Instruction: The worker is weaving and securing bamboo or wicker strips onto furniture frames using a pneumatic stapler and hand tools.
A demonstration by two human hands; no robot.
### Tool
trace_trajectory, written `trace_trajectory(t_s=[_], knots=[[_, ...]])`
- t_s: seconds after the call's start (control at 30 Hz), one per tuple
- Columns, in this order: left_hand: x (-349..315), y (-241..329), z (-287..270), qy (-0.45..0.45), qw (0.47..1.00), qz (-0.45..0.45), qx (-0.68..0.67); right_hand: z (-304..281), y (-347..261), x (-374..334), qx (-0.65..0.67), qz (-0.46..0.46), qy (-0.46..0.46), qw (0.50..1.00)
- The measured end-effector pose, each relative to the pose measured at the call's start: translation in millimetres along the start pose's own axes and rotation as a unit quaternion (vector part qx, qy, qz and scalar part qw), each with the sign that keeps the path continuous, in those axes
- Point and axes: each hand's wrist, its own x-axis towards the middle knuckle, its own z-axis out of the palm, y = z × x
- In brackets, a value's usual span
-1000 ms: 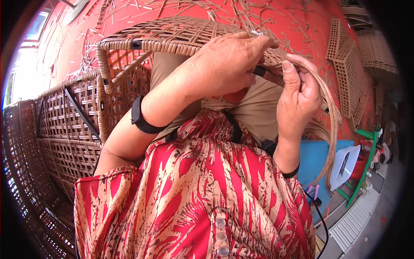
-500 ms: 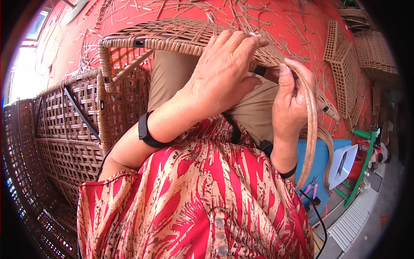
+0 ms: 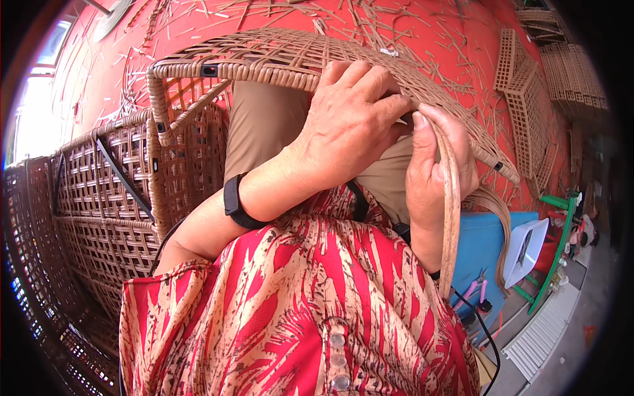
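Across my lap lies a woven rattan-style panel [image 3: 264, 49] with an openwork face and a rim wrapped in tan strip. My left hand [image 3: 353, 119] is closed at the rim, its fingers bent over the edge and pinching by the strip's end. My right hand [image 3: 439, 148] grips a flat tan weaving strip [image 3: 451, 218] between thumb and fingers, close beside the left fingertips. From there the strip loops over the right hand and hangs down in front of the forearm. The exact spot where strip meets rim is hidden by my fingers.
A large brown woven basket [image 3: 99, 191] stands at my left. Cut strip scraps litter the red floor [image 3: 456, 26]. At right are a blue surface [image 3: 479, 244], pink-handled pliers [image 3: 477, 288], a white bin [image 3: 526, 251], a bundle of strips [image 3: 498, 211], and more woven panels [image 3: 525, 99].
My right hand has moved left toward the left hand, bringing the hanging strip with it. The left hand has shifted slightly down and its fingers have curled in at the rim.
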Motion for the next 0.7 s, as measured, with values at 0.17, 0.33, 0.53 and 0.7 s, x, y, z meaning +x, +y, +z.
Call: trace_trajectory(t_s=[0.17,0.33,0.53,0.7], knots=[[-1.5,-2.7,-2.2,0.002,0.999,0.037,0.028,-0.4,7.5,-0.1,0.031,-0.073,0.007,0.997],[-5.7,-6.5,-4.5,0.015,0.996,0.084,0.024,-22.0,11.8,-30.4,0.096,-0.043,-0.043,0.994],[2.2,-12.2,-10.3,0.025,0.992,0.116,0.032,-47.3,23.8,-111.4,0.194,0.270,-0.154,0.930],[-3.1,-9.6,-29.7,0.022,0.984,0.139,0.107,-73.9,23.0,-186.0,0.244,0.506,-0.157,0.813]])
